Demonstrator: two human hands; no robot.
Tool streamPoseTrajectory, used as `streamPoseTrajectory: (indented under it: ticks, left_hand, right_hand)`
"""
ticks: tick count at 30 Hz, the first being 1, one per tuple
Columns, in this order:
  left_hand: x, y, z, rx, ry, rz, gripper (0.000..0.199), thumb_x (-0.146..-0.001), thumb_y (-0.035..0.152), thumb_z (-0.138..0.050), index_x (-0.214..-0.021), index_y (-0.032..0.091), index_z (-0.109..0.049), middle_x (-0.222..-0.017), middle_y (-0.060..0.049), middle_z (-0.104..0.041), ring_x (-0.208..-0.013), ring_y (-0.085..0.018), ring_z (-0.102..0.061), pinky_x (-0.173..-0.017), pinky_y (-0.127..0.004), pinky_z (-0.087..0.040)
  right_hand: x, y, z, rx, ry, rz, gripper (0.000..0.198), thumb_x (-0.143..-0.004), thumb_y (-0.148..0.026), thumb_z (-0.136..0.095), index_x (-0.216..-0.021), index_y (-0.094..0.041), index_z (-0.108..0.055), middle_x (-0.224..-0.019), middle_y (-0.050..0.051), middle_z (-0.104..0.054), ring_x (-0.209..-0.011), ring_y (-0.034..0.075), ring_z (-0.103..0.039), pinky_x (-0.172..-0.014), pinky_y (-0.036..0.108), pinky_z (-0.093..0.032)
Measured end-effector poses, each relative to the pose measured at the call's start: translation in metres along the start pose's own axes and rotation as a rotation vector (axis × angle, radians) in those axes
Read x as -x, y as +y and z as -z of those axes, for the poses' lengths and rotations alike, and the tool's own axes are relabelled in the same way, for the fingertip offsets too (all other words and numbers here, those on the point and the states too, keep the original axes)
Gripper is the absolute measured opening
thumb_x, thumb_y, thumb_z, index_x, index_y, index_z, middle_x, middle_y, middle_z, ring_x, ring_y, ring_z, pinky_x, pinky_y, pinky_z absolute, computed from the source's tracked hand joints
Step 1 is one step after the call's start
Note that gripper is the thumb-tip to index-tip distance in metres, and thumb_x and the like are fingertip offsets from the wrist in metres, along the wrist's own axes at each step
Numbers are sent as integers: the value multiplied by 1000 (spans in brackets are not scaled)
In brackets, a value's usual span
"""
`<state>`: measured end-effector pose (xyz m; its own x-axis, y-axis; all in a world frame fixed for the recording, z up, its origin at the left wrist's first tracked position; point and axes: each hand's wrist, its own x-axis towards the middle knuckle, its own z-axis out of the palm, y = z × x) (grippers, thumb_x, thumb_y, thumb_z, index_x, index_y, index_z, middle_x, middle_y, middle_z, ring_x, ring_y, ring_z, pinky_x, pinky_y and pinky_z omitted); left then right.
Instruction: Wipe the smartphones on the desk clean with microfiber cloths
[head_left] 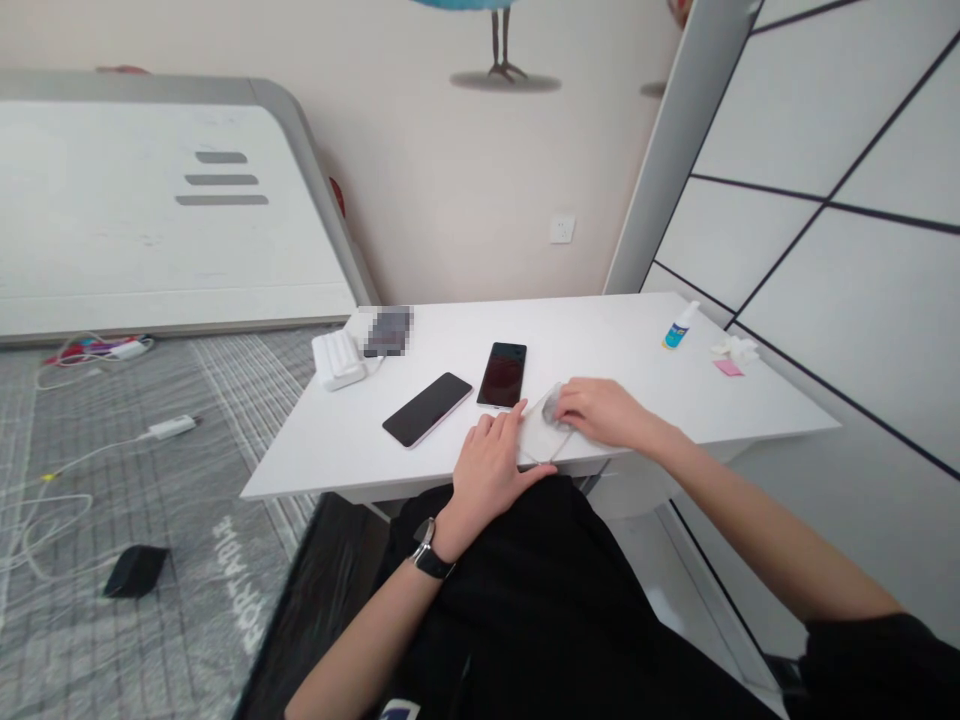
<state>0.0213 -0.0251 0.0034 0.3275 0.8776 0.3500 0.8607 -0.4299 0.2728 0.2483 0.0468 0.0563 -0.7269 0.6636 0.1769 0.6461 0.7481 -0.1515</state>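
A pale, flat, rectangular thing, much like a phone's back or a phone case, lies at the front edge of the white table. My left hand brackets its left side, with the thumb at the near corner and the forefinger at the far one. In my right hand a crumpled grey cloth is pinched and pressed on the pale thing's upper right part. Just beyond my left fingers lies a dark-screened phone. A second phone lies slanted to its left, black screen up.
On the white table, a white adapter block and a blurred dark device stand back left. A small glue-like bottle, crumpled white scraps and a pink slip are at right. Cables and a black object lie on the grey mat.
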Motion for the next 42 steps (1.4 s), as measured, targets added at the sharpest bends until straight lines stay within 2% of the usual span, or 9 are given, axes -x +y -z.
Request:
streamPoseTrajectory:
  ticks: [2,7,12,18,24,28,33,39,42]
  left_hand:
    - [0,0,0,2,-8,-9,100,-81,70,-72,-156,20,-29,-135,-12,-62,-116,-32,-55,-96,-45,-47]
    - [1,0,-1,-18,24,2,98,-82,69,-72,-155,19,-29,-135,-13,-63,-115,-33,-55,-96,-45,-47]
    - [0,0,0,34,-1,-13,98,-80,67,-75,-155,21,-31,-135,-13,-62,-115,-31,-57,-96,-44,-48]
    - [2,-2,-1,51,31,-2,99,-79,63,-78,-155,22,-31,-133,-13,-63,-115,-32,-56,-98,-46,-49]
    - [5,-5,9,256,49,-28,86,-86,33,-74,-157,27,-26,-151,-12,-48,-132,-30,-51,-110,-47,-47]
    - [7,-6,14,441,36,57,84,-86,15,-58,-159,31,-19,-155,-13,-37,-114,-22,-64,-91,-39,-58]
    - [8,-7,6,599,149,70,85,-83,9,-57,-157,32,-22,-151,-10,-43,-111,-18,-63,-97,-35,-56]
    - [7,-12,-1,604,237,130,53,-97,20,-53,-148,27,-40,-111,-3,-66,-92,-15,-64,-87,-30,-56]
    - [7,-11,1,440,167,63,21,-101,27,-53,-118,24,-64,-96,-2,-66,-84,-16,-62,-80,-29,-52]
  right_hand:
    - [0,-3,-2,-61,-32,48,12,-92,-18,-68,-97,-25,-77,-100,2,-76,-94,18,-67,-81,28,-46]
    - [-7,-4,-4,-23,65,-144,18,-92,-11,-62,-85,-19,-76,-89,9,-74,-95,24,-66,-82,34,-47]
    - [-10,-20,-16,-163,33,-15,7,-89,-20,-72,-90,-26,-75,-97,0,-74,-97,17,-66,-86,27,-47]
    - [-10,16,-22,-302,285,-230,11,-89,-17,-63,-83,-20,-72,-90,7,-71,-96,22,-63,-88,34,-46]
    - [8,54,-33,-681,615,-364,32,-91,-55,-56,-90,-23,-62,-89,3,-70,-80,20,-65,-74,33,-52]
    - [18,54,-45,-895,750,-439,40,-84,-64,-62,-88,-24,-56,-81,1,-68,-70,18,-64,-64,30,-52]
    - [17,43,-53,-1004,854,-471,41,-80,-62,-69,-89,-24,-55,-76,-1,-68,-66,18,-64,-61,28,-52]
    - [15,30,-49,-933,1001,-487,35,-89,-59,-66,-96,-25,-59,-80,1,-71,-73,19,-70,-67,31,-56]
    - [17,17,-43,-854,1064,-479,30,-91,-53,-68,-98,-24,-64,-94,4,-74,-89,21,-72,-80,35,-58]
